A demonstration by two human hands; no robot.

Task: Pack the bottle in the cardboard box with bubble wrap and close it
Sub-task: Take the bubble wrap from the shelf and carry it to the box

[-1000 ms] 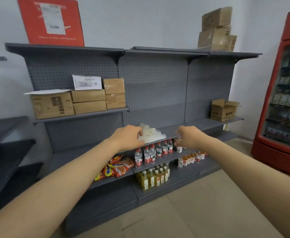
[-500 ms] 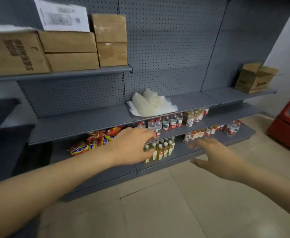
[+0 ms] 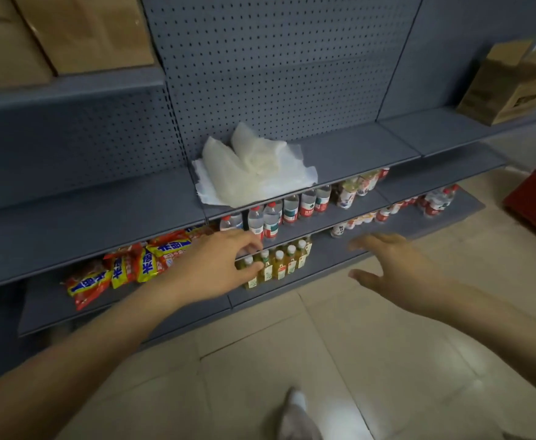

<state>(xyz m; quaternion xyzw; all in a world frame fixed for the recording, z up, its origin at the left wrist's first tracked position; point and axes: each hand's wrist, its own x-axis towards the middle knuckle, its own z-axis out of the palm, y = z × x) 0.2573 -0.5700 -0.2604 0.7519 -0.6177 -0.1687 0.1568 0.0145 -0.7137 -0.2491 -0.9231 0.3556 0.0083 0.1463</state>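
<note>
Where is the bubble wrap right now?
The bubble wrap lies in a heap on the middle grey shelf, just above the water bottles, beyond both hands.

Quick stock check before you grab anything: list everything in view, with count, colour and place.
bubble wrap: one heap, white, middle shelf.
open cardboard box: one, brown, far right of the shelf above, flaps up.
closed cardboard boxes: at least two, brown, top-left shelf.
water bottles: a row, clear with red labels, under the wrap.
yellow drink bottles: a cluster, white caps, lowest shelf.
snack bags: several, red and yellow, lower left.
small bottles: a row, red and white, lower right.
shelving: grey pegboard.
left hand: open, by the yellow bottles.
right hand: open, empty.
</note>
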